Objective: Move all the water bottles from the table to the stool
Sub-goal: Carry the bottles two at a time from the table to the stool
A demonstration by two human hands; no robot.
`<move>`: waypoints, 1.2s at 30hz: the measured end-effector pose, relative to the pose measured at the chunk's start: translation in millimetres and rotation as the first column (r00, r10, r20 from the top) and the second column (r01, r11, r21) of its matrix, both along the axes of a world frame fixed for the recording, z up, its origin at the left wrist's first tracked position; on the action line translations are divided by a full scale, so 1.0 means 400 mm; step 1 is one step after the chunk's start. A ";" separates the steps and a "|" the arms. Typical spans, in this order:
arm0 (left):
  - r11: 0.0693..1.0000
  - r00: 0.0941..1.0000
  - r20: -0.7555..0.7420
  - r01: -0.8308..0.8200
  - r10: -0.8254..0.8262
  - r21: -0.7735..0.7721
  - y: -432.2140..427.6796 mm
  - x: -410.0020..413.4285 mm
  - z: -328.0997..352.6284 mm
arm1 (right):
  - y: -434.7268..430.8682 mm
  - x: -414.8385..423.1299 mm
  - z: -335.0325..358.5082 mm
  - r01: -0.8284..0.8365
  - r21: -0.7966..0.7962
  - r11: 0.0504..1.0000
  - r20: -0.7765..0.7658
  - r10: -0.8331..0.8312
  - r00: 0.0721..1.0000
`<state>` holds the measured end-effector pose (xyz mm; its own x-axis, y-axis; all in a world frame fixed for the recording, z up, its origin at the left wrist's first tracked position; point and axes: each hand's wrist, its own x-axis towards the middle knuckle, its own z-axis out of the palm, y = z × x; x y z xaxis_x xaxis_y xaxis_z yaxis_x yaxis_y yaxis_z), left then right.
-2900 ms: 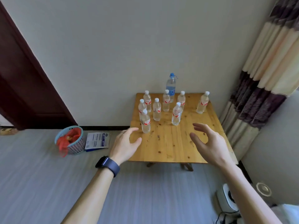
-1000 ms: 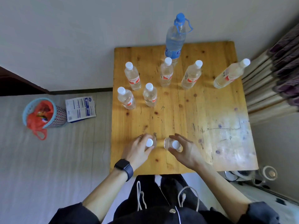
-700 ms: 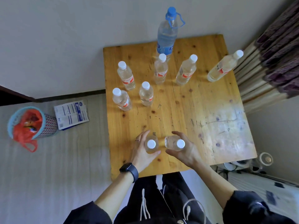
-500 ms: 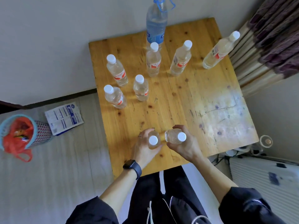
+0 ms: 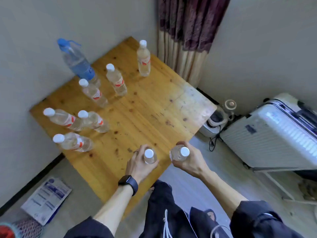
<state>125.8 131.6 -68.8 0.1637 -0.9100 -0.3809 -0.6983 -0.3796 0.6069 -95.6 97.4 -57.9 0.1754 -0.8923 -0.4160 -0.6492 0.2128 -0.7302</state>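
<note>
Water bottles, small clear plastic with white caps and red labels [image 5: 73,144]: six stand upright on the left and far parts of the square pale wooden table [image 5: 154,109]. A large clear bottle with blue cap [image 5: 77,64] stands at the far edge by the plain wall [image 5: 25,48].

Left grip [image 5: 139,164], black smartwatch [image 5: 128,183] on its wrist, is wrapped round the left-held bottle [image 5: 149,156] over the table's near corner. Cannot tell if that bottle is off the tabletop. Right grip [image 5: 190,162] is wrapped round the right-held bottle [image 5: 179,153], at or just past the table edge. Stool not in view.

Step in hand, judged: carry both off to the stool. Keep them upright and hold mid-body, not the cap. Lift straight before turning so neither clips the table edge or the other bottle. Set down one at a time, apart.

Surface: knotty planks, a worn whitish patch at the right corner.

Room:
- Left: mesh basket with something red in it [image 5: 25,227] and printed leaflet [image 5: 46,200] on grey floor [image 5: 197,191].
- Behind: purple-and-cream curtain [image 5: 188,40].
- Right: white ribbed hard-shell suitcase [image 5: 274,134].
</note>
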 end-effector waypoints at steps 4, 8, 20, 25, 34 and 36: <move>0.960 0.962 0.009 0.274 -0.274 -0.050 0.000 -0.205 0.023 | 0.130 -0.205 0.037 0.237 -0.045 0.971 0.008 -0.237 0.972; 0.857 0.865 0.015 0.499 -0.502 -0.126 0.045 -0.463 0.054 | 0.304 -0.426 0.057 0.459 -0.098 0.883 0.006 -0.461 0.887; 0.309 0.315 0.031 0.944 -0.949 -0.115 0.334 -1.248 0.190 | 0.910 -0.983 0.209 0.901 -0.261 0.347 -0.012 -0.934 0.357; -0.051 -0.042 0.063 0.987 -0.997 -0.150 0.457 -1.590 0.248 | 1.097 -1.151 0.267 0.960 -0.278 0.034 -0.034 -0.999 0.026; -0.462 -0.445 0.126 0.844 -0.887 -0.271 0.727 -2.189 0.348 | 1.391 -1.425 0.361 0.823 -0.339 -0.456 -0.069 -0.860 -0.505; -0.538 -0.531 0.111 0.791 -0.840 -0.292 0.800 -2.297 0.380 | 1.446 -1.481 0.387 0.754 -0.367 -0.544 -0.057 -0.796 -0.602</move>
